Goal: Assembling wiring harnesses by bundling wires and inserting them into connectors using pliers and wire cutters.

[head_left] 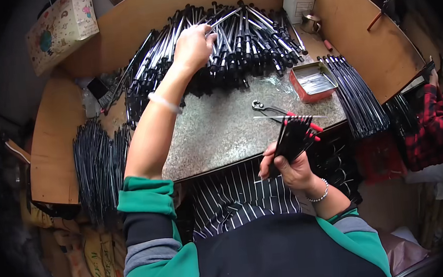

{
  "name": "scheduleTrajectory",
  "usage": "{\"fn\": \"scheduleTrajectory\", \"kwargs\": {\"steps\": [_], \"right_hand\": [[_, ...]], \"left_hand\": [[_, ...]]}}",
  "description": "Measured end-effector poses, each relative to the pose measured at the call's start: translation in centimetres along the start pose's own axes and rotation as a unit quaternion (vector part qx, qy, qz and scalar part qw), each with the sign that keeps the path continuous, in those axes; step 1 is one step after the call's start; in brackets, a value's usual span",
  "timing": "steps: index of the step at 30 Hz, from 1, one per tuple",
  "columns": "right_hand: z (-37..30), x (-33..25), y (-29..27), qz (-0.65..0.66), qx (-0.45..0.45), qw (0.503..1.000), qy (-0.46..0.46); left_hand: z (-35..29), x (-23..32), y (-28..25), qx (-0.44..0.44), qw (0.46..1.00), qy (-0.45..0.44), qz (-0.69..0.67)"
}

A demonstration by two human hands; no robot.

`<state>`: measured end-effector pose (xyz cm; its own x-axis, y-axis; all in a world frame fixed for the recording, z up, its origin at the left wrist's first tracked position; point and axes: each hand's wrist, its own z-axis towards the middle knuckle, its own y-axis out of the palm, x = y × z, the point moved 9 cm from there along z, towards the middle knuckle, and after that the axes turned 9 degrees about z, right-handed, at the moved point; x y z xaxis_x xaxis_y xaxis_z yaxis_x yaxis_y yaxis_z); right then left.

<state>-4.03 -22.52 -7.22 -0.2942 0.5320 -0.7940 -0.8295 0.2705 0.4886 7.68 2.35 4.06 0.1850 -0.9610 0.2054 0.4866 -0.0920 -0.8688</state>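
My left hand (193,46) reaches over the far pile of metal rods with black ends (230,49). Its fingers are bent closed at one silvery rod (226,17) that slants up to the right; part of the grip is hidden behind the hand. At the table's near edge, my right hand (292,170) is wrapped round a bundle of thin black ribs (295,139), held upright. A straight thin wire (272,117) lies across the top ends of that bundle and sticks out on both sides. Just behind it rest pliers (261,105) with red handles, partly covered by the bundle.
A red tin (305,94) holds many thin wires. Long black ribs lie in bundles on the right (356,96) and hang at the left edge (96,164). Wooden boards (364,33) wall the table. A person in a checked red sleeve (429,132) is at far right.
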Motion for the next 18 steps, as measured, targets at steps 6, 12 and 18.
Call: {"fn": "scheduleTrajectory", "kwargs": {"steps": [6,12,18], "right_hand": [[-0.8,-0.3,-1.2,-0.018,0.032,0.999,0.022],[-1.6,-0.4,-2.5,-0.007,0.063,0.997,0.037],[-1.4,0.4,-2.2,-0.029,0.063,0.996,0.056]], "left_hand": [[4.9,-2.3,5.4,0.013,0.971,-0.001,0.238],[3.3,-3.5,2.3,0.021,0.97,-0.117,-0.212],[0.4,0.4,-10.4,0.139,0.854,0.003,-0.501]]}}
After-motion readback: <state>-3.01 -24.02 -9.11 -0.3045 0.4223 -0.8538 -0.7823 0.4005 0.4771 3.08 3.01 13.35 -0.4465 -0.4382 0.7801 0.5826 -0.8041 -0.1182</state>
